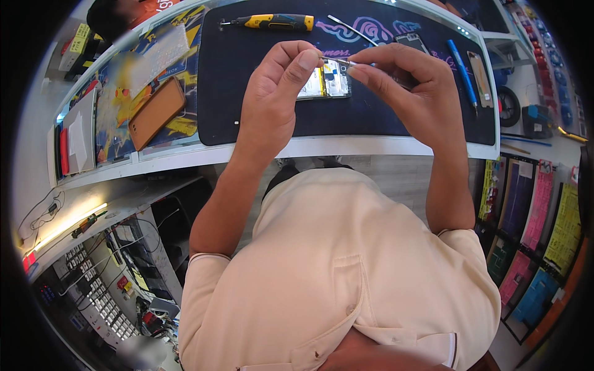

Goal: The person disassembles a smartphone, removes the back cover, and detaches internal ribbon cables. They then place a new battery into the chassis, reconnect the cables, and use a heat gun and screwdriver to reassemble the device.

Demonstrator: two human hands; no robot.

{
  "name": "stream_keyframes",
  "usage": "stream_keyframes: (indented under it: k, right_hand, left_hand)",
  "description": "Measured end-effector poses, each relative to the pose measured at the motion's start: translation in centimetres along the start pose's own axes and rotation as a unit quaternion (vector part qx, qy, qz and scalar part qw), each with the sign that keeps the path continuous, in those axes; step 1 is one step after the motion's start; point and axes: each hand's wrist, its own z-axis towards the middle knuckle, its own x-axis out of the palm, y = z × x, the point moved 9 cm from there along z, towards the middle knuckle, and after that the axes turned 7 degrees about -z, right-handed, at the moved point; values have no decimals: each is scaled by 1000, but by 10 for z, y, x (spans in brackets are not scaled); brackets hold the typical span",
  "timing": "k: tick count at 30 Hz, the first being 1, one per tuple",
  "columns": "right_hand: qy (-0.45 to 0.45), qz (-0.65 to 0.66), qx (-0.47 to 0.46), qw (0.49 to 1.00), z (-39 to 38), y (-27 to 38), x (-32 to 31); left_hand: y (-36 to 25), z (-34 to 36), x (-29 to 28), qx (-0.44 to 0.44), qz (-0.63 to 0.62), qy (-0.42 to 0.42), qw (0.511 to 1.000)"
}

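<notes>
My left hand (275, 93) is raised above the dark mat, thumb and forefinger pinched together at one end of a thin metal piece (336, 59). The other end of this slim piece is pinched by my right hand (411, 83); its exact kind is too small to tell. Below and between my hands lies an opened phone (337, 86) with its inner parts showing, partly hidden by my left hand. A dark phone part (411, 42) rests behind my right hand, partly covered by its fingers.
A yellow-and-black power screwdriver (278, 23) lies at the mat's far side, near a thin white-tipped stick (351, 29). At right are a blue pen-like tool (463, 74) and a phone panel (479, 79). Left of the mat (216, 117) sits a brown phone case (156, 114).
</notes>
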Motion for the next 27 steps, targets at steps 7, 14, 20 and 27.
stream_keyframes:
  k: [7, 14, 20, 27]
  right_hand:
    - [26, 65, 30, 997, 3, -13, -8]
    - [29, -19, 29, 999, 10, -9, -29]
    - [103, 72, 99, 987, 16, 13, -33]
    - [23, -132, -114, 984, 25, 35, -39]
  left_hand:
    - [-15, 9, 17, 169, 310, 17, 935]
    - [-7, 16, 8, 140, 275, 1, 951]
    - [-9, 18, 13, 154, 287, 30, 945]
    - [-18, 18, 16, 198, 397, 41, 895]
